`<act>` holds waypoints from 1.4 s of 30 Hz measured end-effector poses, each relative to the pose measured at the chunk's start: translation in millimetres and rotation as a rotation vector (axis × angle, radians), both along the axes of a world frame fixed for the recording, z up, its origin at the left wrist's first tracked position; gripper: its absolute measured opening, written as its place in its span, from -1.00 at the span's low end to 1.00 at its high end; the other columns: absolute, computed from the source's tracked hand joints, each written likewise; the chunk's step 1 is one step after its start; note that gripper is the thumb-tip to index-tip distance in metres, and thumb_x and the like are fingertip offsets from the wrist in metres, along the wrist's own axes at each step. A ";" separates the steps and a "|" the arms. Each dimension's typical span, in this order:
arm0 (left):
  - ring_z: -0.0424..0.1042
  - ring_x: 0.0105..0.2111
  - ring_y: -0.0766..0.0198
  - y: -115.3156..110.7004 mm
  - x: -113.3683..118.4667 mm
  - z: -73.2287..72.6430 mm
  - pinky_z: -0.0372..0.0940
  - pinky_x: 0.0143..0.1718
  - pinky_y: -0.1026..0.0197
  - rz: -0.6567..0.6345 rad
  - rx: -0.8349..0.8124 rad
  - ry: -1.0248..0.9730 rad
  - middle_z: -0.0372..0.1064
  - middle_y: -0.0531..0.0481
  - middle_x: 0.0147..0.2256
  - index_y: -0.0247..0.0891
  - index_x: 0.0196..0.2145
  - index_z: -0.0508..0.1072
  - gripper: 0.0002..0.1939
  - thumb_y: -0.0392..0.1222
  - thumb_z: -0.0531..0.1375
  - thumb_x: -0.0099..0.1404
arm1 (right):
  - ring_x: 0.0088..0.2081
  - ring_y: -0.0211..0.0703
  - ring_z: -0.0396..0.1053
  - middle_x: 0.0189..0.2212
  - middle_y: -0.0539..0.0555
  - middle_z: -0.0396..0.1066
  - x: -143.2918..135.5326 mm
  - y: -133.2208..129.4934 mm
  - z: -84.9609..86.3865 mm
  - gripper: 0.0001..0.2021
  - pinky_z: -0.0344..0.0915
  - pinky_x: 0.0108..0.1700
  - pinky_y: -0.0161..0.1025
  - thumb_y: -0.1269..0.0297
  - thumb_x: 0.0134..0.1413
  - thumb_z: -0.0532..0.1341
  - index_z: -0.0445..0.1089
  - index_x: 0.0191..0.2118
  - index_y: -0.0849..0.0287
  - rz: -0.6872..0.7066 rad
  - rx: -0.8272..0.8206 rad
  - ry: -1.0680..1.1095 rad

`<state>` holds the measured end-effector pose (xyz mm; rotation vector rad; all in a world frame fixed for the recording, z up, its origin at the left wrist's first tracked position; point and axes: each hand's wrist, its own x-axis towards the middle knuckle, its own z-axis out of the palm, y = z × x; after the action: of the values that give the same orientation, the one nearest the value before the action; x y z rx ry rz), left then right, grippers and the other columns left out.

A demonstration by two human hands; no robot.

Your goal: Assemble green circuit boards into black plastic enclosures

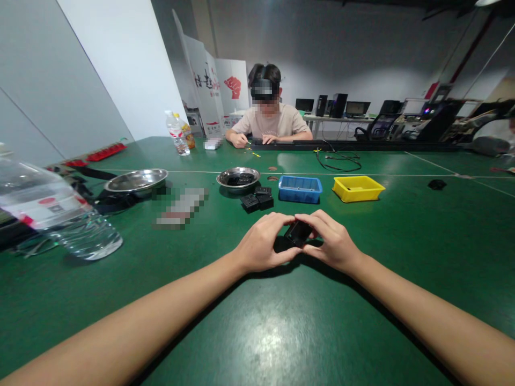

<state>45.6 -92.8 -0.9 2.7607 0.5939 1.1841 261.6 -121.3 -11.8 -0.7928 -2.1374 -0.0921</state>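
A small black box-shaped part [299,233] is held just above the green table [265,321], tilted, between both hands. My left hand [263,241] grips it from the left, with fingers over the top and the thumb below. On the other side, my right hand [332,241] closes on the same part, thumb underneath. Beyond my left hand lies a small cluster of similar black boxes [257,200]. Behind them, a steel bowl [225,185] has more black pieces in it. The underside of the held part is hidden.
A blue bin [300,199] and a yellow bin [364,198] stand beyond my hands. At left are a large water bottle [86,225] and a steel dish [137,183]. Black cables [341,161] lie farther back. Across the table sits another person [273,118].
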 end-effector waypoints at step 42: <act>0.38 -0.09 0.07 13.5 -10.4 1.3 0.36 -0.04 0.02 0.033 0.127 0.081 0.38 -0.18 -0.11 -0.27 -0.02 0.36 -0.66 -0.25 0.21 0.23 | -0.25 -0.14 0.42 -0.17 0.13 0.44 -0.7 -1.7 6.1 -0.69 0.43 -0.29 -0.22 0.42 0.07 0.27 0.31 -0.05 0.11 0.038 -0.101 0.095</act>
<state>35.2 -79.3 0.4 2.9284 0.5942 1.1593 260.9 -122.9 -5.7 -0.7983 -2.0787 0.0724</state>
